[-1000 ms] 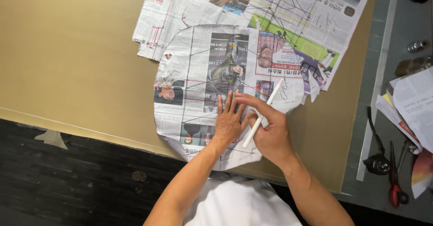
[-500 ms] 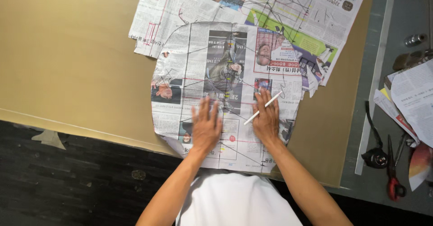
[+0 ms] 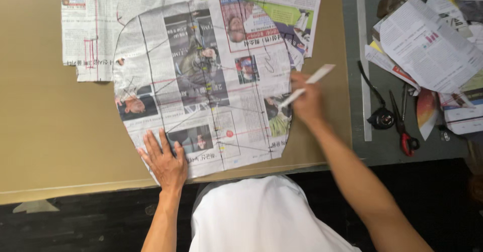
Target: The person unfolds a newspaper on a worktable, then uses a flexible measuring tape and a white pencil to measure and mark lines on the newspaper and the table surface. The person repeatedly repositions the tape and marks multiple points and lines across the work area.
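Newspaper pattern [image 3: 201, 81] pinned; right hand [image 3: 308, 103] marking.

We are looking at a cut newspaper pattern [image 3: 201, 81], grey-white newsprint showing colour photographs, red boxes and dark ruled lines crossing it. Under it we are seeing tan cardboard [image 3: 50, 131], plain and unpatterned. Our right hand [image 3: 308, 102] is gripping a white marking stick [image 3: 308, 85]. Behind, another newspaper sheet [image 3: 282, 5] is showing a green band. We are also seeing a dark grey-green mat [image 3: 382, 146], scissors with red handles [image 3: 404, 131], white printed papers [image 3: 427, 46] carrying small red marks, and our white shirt [image 3: 261, 217] over black flooring [image 3: 75, 222].
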